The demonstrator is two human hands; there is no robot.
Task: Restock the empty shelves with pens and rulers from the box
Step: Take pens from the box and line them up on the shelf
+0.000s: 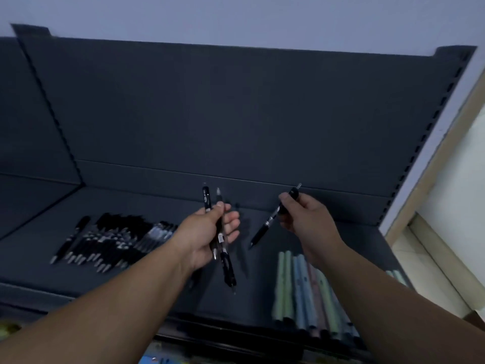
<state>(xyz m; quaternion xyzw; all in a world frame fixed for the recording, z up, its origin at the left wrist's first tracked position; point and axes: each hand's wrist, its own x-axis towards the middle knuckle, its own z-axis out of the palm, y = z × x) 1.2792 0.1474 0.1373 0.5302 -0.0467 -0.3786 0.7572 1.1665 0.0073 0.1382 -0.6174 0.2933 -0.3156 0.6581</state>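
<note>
My left hand (210, 232) holds two black pens (227, 269) upright over the middle of the dark shelf (168, 206), thumb pressed on them, their tips pointing down. My right hand (304, 219) pinches a single black pen (265, 227) near its cap end, and the pen slants down to the left. A row of black pens (110, 237) lies on the shelf's left part. Pastel green, blue and pink pens (301, 287) lie side by side on the right part, partly hidden by my right forearm.
The shelf's dark back panel (223, 114) rises behind the hands, with a slotted upright (430, 132) at the right end. A pale wall and floor (451, 232) lie beyond it. A lower shelf edge (236, 340) runs along the bottom.
</note>
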